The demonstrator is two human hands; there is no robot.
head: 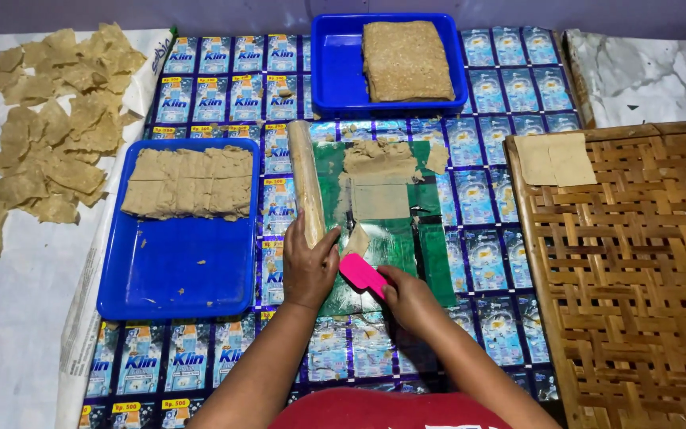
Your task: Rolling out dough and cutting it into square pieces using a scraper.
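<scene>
Item 1: left hand point(309, 270). I saw its fingers curled round the near end of a dough-coated roller point(305, 183), which ran straight away from the fingertips, lying on the work surface.

Item 2: right hand point(408, 298). Its fingers were closed on a pink scraper point(361, 274), whose blade pointed toward the left hand's thumb and sat just beside it.

Item 3: green sheet point(430, 254), directly beyond both sets of fingers, lying flat. On it, a rolled-out dough square point(380, 199), with ragged dough scraps point(379, 157) at its far edge.

Item 4: near blue tray point(176, 270), just left of the left fingers, holding a row of stacked dough slabs point(188, 181) at its far end.

Item 5: far blue tray point(339, 79), well beyond the fingers, with a thick brown block point(405, 59) in it.

Item 6: woven bamboo rack point(637, 278), right of the right fingers, bearing two thin pale squares point(553, 157) at its far corner.

Item 7: cut brown pieces point(49, 127), scattered on white sheeting point(9, 318) far to the left.

Item 8: surface. I noted a mat of joined blue sachet wrappers point(478, 262) covering it beneath everything. Whether the surface was a table or the floor, I could not tell.
</scene>
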